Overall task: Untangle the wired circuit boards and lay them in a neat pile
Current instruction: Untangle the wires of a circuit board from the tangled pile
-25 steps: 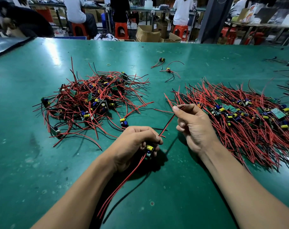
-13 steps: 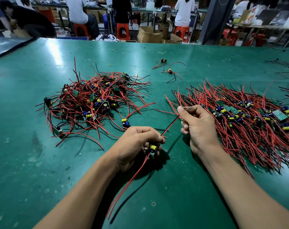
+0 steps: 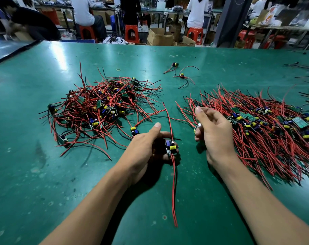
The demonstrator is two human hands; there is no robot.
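Observation:
My left hand (image 3: 148, 145) holds one small circuit board (image 3: 170, 147) with a yellow capacitor in its curled fingers, thumb lifted off. The board's red wires (image 3: 174, 188) run down toward me, and one stands up past the fingers. My right hand (image 3: 217, 133) hovers just right of it, fingers loosely curled, touching no wire. A tangled heap of boards and red and black wires (image 3: 100, 110) lies to the left. The combed-out pile (image 3: 259, 131) lies to the right, behind my right hand.
Everything sits on a green table (image 3: 44, 174). A loose board (image 3: 134, 131) lies just left of my left thumb. Two stray wired boards (image 3: 175, 65) (image 3: 182, 76) and a rubber band (image 3: 118, 69) lie farther back. Seated people, red stools and boxes are beyond the far edge.
My right hand has let go of the red wire it was pinching and drawn back to the right. My left thumb has lifted, uncovering the board; the freed wire now stands up.

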